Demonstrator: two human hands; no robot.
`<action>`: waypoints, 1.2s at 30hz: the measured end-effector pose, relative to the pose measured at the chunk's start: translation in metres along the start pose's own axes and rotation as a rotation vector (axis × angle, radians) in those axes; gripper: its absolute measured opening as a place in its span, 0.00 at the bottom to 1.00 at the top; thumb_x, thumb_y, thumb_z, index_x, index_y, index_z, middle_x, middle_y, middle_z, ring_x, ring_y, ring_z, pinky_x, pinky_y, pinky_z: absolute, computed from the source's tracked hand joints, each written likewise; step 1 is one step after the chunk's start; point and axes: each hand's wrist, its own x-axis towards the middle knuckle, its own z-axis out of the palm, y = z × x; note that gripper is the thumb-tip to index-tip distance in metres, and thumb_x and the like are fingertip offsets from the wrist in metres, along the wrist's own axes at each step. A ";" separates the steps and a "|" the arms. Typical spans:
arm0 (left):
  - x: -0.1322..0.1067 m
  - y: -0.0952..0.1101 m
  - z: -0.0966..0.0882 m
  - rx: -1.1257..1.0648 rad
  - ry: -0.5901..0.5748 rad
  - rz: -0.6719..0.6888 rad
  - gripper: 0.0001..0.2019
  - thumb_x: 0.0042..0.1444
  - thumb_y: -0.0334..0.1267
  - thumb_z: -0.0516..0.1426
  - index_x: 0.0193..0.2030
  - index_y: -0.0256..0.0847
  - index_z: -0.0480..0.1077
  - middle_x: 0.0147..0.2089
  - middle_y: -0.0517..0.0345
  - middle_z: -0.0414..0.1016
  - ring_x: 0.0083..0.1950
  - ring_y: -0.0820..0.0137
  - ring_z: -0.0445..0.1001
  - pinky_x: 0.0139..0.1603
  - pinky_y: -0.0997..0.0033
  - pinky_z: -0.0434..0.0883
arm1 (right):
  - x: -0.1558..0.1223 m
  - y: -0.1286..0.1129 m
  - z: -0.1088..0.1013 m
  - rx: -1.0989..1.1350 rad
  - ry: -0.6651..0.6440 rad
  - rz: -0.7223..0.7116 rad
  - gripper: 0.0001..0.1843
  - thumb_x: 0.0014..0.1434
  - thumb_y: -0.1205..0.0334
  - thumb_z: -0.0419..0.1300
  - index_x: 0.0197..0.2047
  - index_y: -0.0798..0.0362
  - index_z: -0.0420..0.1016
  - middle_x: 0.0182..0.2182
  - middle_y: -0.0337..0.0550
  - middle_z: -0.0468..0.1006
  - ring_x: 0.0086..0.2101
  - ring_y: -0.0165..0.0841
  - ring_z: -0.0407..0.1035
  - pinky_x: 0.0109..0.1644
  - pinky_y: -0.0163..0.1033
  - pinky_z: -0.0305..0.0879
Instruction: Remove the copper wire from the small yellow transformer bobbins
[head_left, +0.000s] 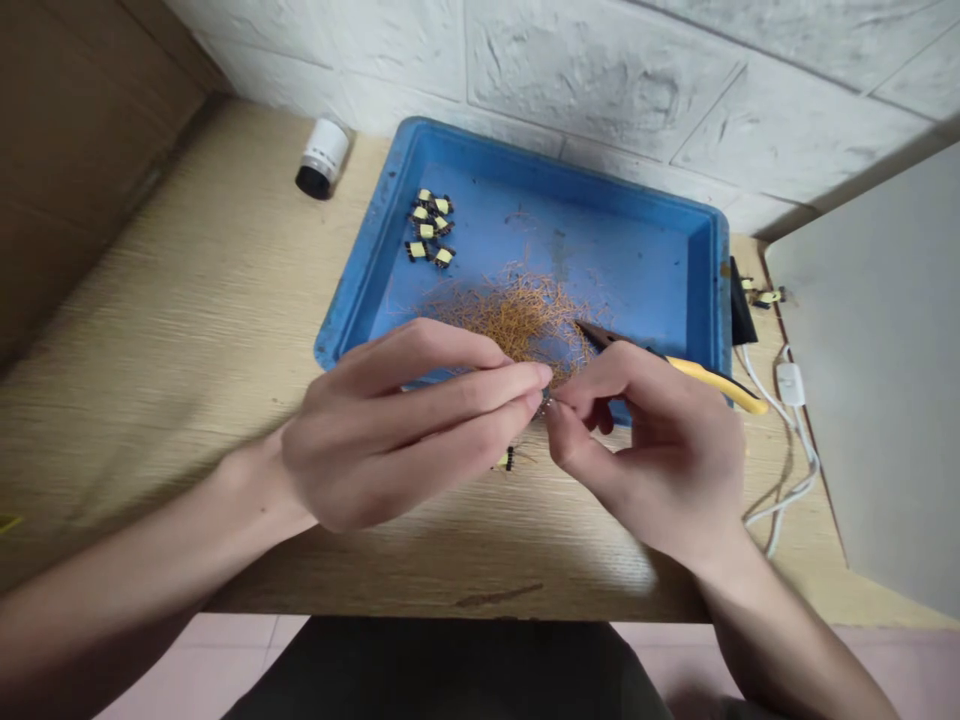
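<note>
One tiny silvery part sits where the fingertips meet in the head view, just beyond the near rim of the blue plastic tray. The right hand has its thumb and forefinger pinched together on that part, a closed grip with hardly any gap. The left hand reaches over from the other side, its fingers bunched and their tips right beside the part; its thumb is hidden, so I cannot tell how firmly this grip closes or whether it has hold of anything.

Below the fingertips a black-and-yellow wound component shows, partly covered by the left hand. In the tray a loose heap of copper-coloured wire offcuts spreads behind the hands, and a cluster of yellow-wrapped coil components lies in the far left corner. Long-nose pliers with yellow-and-black handles cross the tray's right side, nose toward the wire.

On the wood-grain worktop, a white cylindrical container with a black end is left of the tray; to its right are a white cord and an inline switch.
</note>
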 end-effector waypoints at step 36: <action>0.003 -0.011 0.010 0.208 0.049 0.291 0.10 0.68 0.25 0.64 0.52 0.41 0.80 0.52 0.53 0.89 0.51 0.62 0.86 0.51 0.63 0.87 | -0.005 0.018 0.001 -0.529 0.088 -0.502 0.08 0.67 0.75 0.67 0.46 0.54 0.81 0.34 0.44 0.87 0.32 0.35 0.79 0.36 0.41 0.75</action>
